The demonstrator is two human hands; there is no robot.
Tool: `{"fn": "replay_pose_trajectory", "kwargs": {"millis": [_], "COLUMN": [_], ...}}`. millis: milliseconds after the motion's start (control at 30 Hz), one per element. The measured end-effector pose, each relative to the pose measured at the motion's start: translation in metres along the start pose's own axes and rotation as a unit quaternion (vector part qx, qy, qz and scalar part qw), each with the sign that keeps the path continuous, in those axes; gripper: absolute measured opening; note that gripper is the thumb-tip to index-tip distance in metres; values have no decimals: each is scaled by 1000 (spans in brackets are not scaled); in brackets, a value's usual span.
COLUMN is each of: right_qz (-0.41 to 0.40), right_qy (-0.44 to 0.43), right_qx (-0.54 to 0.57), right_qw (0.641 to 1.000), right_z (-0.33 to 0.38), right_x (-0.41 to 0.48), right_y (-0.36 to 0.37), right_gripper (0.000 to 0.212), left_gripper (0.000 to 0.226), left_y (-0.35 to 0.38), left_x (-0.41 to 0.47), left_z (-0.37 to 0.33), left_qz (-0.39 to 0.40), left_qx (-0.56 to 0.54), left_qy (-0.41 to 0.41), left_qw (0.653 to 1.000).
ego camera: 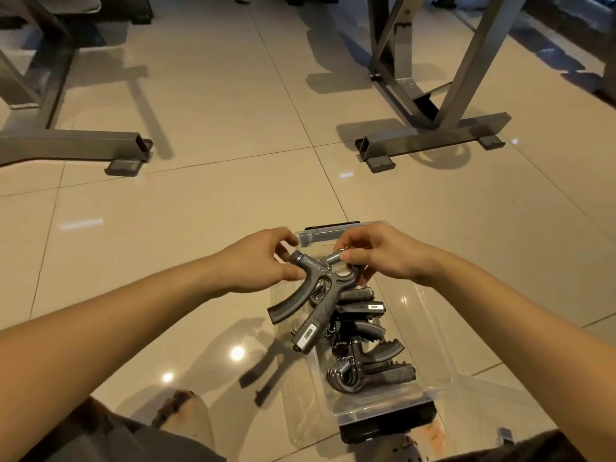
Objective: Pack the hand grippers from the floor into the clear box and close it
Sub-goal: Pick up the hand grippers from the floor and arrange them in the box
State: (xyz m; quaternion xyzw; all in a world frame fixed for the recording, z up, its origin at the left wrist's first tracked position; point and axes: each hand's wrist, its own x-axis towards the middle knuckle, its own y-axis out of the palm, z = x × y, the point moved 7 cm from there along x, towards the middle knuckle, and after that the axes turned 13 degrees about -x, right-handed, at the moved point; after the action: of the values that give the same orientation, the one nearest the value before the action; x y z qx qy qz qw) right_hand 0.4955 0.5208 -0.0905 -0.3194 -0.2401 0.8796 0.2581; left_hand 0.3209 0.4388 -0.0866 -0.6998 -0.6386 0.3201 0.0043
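Note:
A black hand gripper [305,306] with a steel spring and a small counter display hangs above the near left part of the clear box [430,331]. My left hand [263,261] holds its upper arm between thumb and fingers. My right hand [376,251] pinches the spring and the top of the other arm. Inside the box lie several more black hand grippers [370,348], piled toward the near end. The box stands open on the tiled floor, with black latches at its far and near ends.
Grey metal equipment frames stand on the floor at the far left [76,145] and far right [433,135]. Bare tiles lie between them and the box. My knees [180,415] show at the bottom edge beside the box.

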Motion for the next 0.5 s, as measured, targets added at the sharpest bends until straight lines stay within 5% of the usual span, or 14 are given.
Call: {"fn": "replay_pose_trajectory", "kwargs": {"millis": [100, 500], "right_qz": [3, -88], "right_qy": [-10, 87], "right_qx": [-5, 140], "right_qw": [1000, 982], "right_z": [1, -9], "right_x": [1, 9], "right_y": [-4, -1], "right_gripper": [13, 21], "left_gripper": [32, 13], "left_y": [13, 0], "left_x": [3, 0], "left_z": [-5, -21], "left_qz": [53, -83], "left_qx": [-32, 71], "left_qy": [28, 150], "left_qw": [998, 983]}}
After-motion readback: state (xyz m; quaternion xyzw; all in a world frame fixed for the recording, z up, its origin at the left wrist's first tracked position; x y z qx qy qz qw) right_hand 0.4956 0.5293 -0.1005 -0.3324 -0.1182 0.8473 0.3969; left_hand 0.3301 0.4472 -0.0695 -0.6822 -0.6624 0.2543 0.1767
